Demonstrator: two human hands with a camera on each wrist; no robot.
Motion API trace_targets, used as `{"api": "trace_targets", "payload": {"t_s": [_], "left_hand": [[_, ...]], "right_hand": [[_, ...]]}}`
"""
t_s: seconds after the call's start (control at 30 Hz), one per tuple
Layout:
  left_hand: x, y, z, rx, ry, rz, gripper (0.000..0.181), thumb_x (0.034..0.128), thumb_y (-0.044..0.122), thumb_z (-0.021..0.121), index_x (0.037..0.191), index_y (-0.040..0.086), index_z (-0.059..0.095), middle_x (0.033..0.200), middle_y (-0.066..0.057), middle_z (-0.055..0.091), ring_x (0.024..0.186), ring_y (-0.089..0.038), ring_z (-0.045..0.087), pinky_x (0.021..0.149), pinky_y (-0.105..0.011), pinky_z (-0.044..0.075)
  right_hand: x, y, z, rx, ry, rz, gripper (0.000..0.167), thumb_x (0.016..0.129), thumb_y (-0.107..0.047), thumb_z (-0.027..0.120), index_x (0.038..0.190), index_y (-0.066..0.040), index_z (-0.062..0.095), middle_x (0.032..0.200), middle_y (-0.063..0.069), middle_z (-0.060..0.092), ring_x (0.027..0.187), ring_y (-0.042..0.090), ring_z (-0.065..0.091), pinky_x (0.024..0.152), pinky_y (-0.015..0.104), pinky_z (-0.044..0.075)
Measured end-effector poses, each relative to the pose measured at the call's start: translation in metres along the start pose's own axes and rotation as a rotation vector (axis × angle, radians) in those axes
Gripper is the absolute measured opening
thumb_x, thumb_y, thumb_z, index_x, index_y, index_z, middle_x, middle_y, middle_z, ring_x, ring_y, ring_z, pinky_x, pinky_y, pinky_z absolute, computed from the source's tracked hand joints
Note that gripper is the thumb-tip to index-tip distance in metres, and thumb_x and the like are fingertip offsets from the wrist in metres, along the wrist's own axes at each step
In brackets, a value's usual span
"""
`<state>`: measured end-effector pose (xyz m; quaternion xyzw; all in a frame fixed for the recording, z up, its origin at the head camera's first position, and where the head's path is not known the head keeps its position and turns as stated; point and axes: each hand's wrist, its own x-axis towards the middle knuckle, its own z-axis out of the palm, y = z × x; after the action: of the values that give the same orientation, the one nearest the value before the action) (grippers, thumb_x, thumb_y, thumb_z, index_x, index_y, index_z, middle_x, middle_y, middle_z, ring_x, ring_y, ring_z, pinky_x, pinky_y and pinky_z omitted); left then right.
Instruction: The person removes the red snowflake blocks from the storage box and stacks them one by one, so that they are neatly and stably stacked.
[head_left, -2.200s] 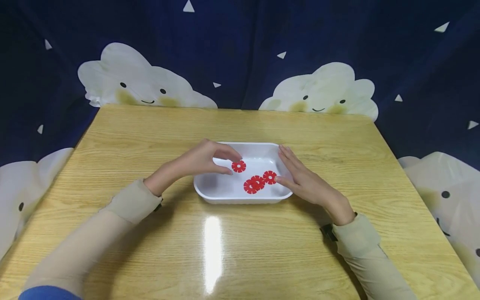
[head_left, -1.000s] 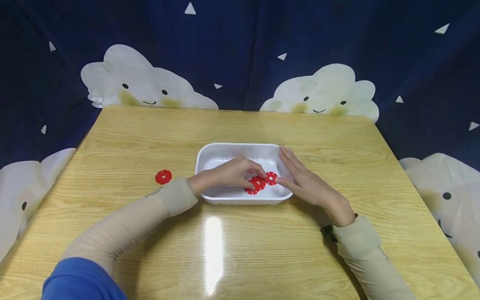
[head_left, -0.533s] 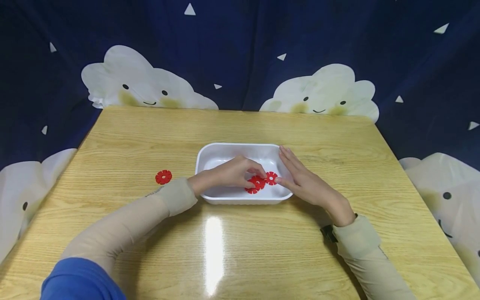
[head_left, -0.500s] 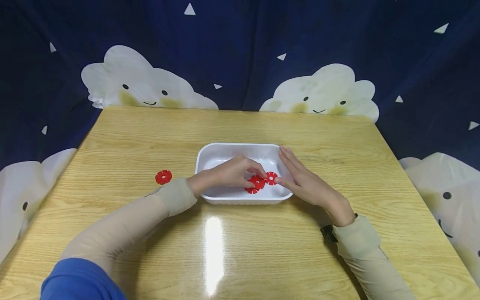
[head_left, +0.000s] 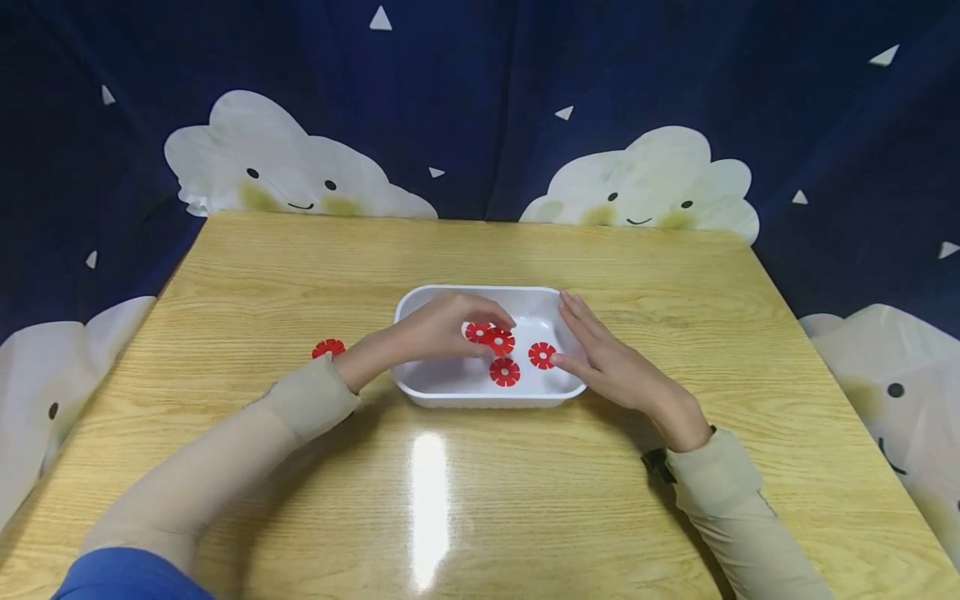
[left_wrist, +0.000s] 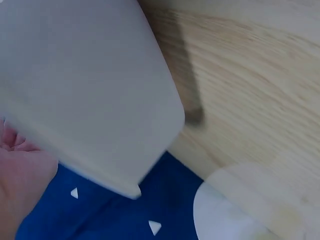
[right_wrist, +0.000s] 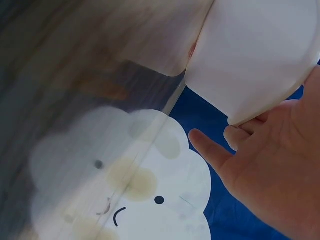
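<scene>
A white tray (head_left: 480, 402) stands on the wooden table; several red notched discs are around the hands. My left hand (head_left: 438, 329) reaches over its left side and pinches one red disc (head_left: 500, 342) between thumb and fingers. Partly hidden behind that hand lies another red disc (head_left: 477, 332). Two more, a front disc (head_left: 505, 372) and a right disc (head_left: 542, 356), lie flat in the tray. With fingers straight, my right hand (head_left: 618, 367) rests against the tray's right rim. The left wrist view shows only part of the left hand (left_wrist: 22, 185), below the tray wall.
One red disc (head_left: 328, 348) lies on the table (head_left: 600, 517) left of the tray, partly covered by the left cuff. Behind the table hangs a dark blue cloth (head_left: 465, 100) with smiling clouds and white triangles.
My left hand has moved back and left within the tray, with one disc from the overlapping group. The disc behind it has come into view. The right hand has stayed in place.
</scene>
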<state>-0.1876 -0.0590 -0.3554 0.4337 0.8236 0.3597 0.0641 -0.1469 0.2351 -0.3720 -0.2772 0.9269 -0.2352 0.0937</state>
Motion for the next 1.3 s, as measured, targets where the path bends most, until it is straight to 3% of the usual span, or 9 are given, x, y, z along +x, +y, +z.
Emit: {"api": "trace_targets", "payload": {"t_s": [0.43,0.63,0.93,1.03,1.17,1.3], "left_hand": [[-0.056,0.0,-0.034,-0.064,0.136,-0.062,0.043,0.0774,0.003,0.083,0.119,0.005,0.069,0.114,-0.004,0.07,0.104,-0.015,0.065,0.095,-0.035,0.051],[-0.081,0.001,-0.046,-0.077,0.186,-0.135,0.046,0.0762,0.002,0.083,0.12,0.005,0.069,0.116,-0.004,0.069,0.11,-0.019,0.065,0.098,-0.037,0.05],[-0.122,-0.009,-0.062,-0.008,0.277,-0.249,0.045,0.0767,0.0,0.082,0.12,0.007,0.069,0.117,-0.005,0.069,0.112,-0.025,0.064,0.095,-0.043,0.051],[-0.136,-0.014,-0.067,0.017,0.302,-0.283,0.044,0.0773,-0.003,0.08,0.119,0.007,0.069,0.117,-0.006,0.069,0.112,-0.027,0.064,0.093,-0.041,0.051],[-0.155,-0.023,-0.068,0.053,0.328,-0.331,0.043,0.0772,-0.001,0.081,0.118,0.008,0.07,0.116,-0.007,0.07,0.11,-0.027,0.065,0.092,-0.024,0.051],[-0.17,-0.033,-0.066,0.075,0.324,-0.359,0.042,0.0764,-0.002,0.081,0.116,0.004,0.07,0.115,-0.01,0.07,0.108,-0.03,0.065,0.091,-0.028,0.052]], "right_hand": [[0.001,0.0,-0.001,0.002,-0.002,-0.005,0.081,0.1,-0.047,0.05,0.158,-0.01,0.007,0.164,-0.002,-0.005,0.149,0.018,-0.007,0.12,0.045,0.011],[0.0,-0.002,-0.001,0.005,-0.003,-0.002,0.081,0.1,-0.047,0.05,0.158,-0.01,0.007,0.164,-0.004,-0.006,0.149,0.019,-0.006,0.119,0.046,0.012],[0.0,-0.002,-0.001,0.006,-0.003,-0.003,0.081,0.1,-0.047,0.05,0.158,-0.01,0.007,0.164,-0.003,-0.006,0.149,0.018,-0.006,0.119,0.046,0.012],[0.0,-0.002,-0.001,0.003,0.0,-0.002,0.081,0.1,-0.047,0.051,0.158,-0.01,0.007,0.164,-0.005,-0.006,0.149,0.017,-0.005,0.119,0.047,0.013],[0.0,-0.001,-0.001,0.002,-0.001,-0.001,0.082,0.1,-0.047,0.051,0.158,-0.011,0.006,0.164,-0.006,-0.007,0.149,0.017,-0.005,0.119,0.047,0.013],[0.0,-0.001,-0.001,0.008,-0.004,0.003,0.082,0.1,-0.047,0.051,0.158,-0.011,0.006,0.164,-0.005,-0.006,0.149,0.017,-0.006,0.119,0.047,0.013]]}}
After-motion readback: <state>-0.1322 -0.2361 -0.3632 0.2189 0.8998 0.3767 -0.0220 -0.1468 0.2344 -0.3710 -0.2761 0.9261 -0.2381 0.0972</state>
